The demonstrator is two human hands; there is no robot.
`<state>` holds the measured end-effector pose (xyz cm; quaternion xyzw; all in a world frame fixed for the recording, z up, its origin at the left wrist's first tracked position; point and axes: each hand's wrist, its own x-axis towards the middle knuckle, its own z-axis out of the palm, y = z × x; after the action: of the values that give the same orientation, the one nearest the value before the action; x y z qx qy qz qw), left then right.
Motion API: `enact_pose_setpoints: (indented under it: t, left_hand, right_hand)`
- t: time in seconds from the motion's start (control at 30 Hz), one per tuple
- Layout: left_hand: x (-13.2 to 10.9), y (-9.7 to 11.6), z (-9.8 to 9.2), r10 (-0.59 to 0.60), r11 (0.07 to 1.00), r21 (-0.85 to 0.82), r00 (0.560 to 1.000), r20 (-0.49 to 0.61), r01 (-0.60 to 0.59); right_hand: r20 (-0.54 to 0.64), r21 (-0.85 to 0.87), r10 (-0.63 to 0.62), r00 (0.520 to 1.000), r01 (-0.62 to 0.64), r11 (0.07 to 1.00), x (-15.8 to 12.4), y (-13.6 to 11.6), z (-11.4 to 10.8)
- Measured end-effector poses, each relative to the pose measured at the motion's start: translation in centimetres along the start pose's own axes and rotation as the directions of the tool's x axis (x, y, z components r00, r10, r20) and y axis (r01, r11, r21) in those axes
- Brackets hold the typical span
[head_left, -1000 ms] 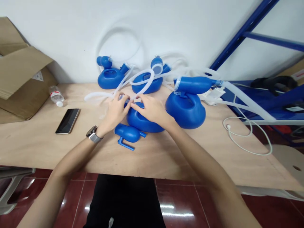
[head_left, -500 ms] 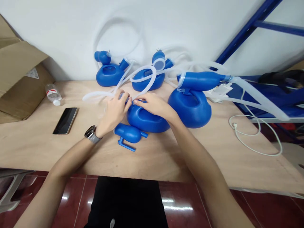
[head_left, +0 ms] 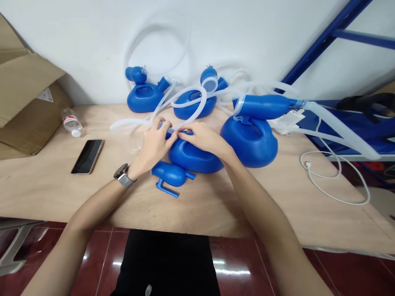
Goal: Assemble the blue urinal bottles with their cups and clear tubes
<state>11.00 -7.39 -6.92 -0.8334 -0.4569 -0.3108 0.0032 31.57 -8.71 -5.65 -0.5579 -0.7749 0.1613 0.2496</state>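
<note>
1. At the near middle of the table (head_left: 197, 213), the blue jug (head_left: 197, 160) lies under your hands, its neck end toward your left; the loose blue cylinder (head_left: 173, 174) rests just in front.
2. Your left hand (head_left: 156, 142) arches over the neck end, fingers bent and somewhat spread, thumb reaching toward the other hand. Whether they grip anything, you cannot tell from this view.
3. Your right hand (head_left: 202, 137) lies over the jug's top, thumb and forefinger drawn close together at the neck; what they pinch, if anything, is hidden.
4. To work the neck cleanly, it seems best to steady the jug with one hand, press evenly around the rim, and keep the white hose (head_left: 197, 111) clear.
5. Compared with a second ago, your right fingers sit closer together; jug and cylinder keep their places.
</note>
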Motion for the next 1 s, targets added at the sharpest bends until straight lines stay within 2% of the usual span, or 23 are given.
enact_pose_setpoints:
  t: [0.3,0.37,0.43,0.5,0.6,0.63,0.7,0.77,0.87,0.9,1.0]
  left_hand:
    - [0.1,-0.2,0.1,-0.002,0.994,-0.113,1.0,0.017,0.003]
    - [0.3,-0.4,-0.1,-0.009,0.992,-0.123,0.999,0.048,0.014]
    - [0.6,-1.0,-1.1,0.02,0.992,-0.129,0.991,0.132,-0.002]
    - [0.9,-2.1,-3.1,0.102,0.987,-0.149,0.953,0.286,-0.061]
    - [1.2,-3.9,-7.8,0.237,0.968,-0.2,0.817,0.526,-0.152]
    - [1.2,-4.4,-9.5,0.25,0.965,-0.209,0.796,0.551,-0.158]
    - [1.3,-5.3,-12.4,0.192,0.977,-0.193,0.79,0.582,-0.095]
    - [1.7,-6.0,-14.3,0.061,0.995,-0.103,0.804,0.592,0.0]
    - [2.6,-7.2,-15.2,-0.143,0.988,0.129,0.813,0.565,0.084]
    - [2.9,-7.8,-15.0,-0.195,0.976,0.194,0.792,0.579,0.098]
    - [3.1,-9.6,-13.3,-0.288,0.953,0.273,0.668,0.686,0.13]
  right_hand:
    - [0.003,0.05,-0.04,0.999,0.04,0.998,0.3,0.6,0.2]
    - [0.002,0.042,-0.006,1.0,0.006,0.999,0.2,0.5,0.3]
    - [0.002,0.03,0.025,1.0,-0.025,0.999,0.2,0.3,0.3]
    - [0.003,0.009,0.045,0.999,-0.045,0.999,0.0,0.0,0.2]
    - [-0.01,0.0,0.093,0.996,-0.093,0.996,-0.3,-0.3,0.1]
    - [-0.019,0.011,0.107,0.994,-0.107,0.994,-0.3,-0.4,0.1]
    - [-0.036,0.038,0.127,0.991,-0.126,0.991,-0.4,-0.4,0.1]
    - [-0.057,0.044,0.141,0.988,-0.138,0.989,-0.3,-0.3,0.3]
    - [-0.081,0.031,0.166,0.983,-0.164,0.986,0.0,-0.1,0.5]
    - [-0.084,0.03,0.167,0.982,-0.165,0.986,0.1,-0.1,0.5]
    - [-0.087,0.03,0.171,0.982,-0.169,0.985,0.1,0.1,0.7]
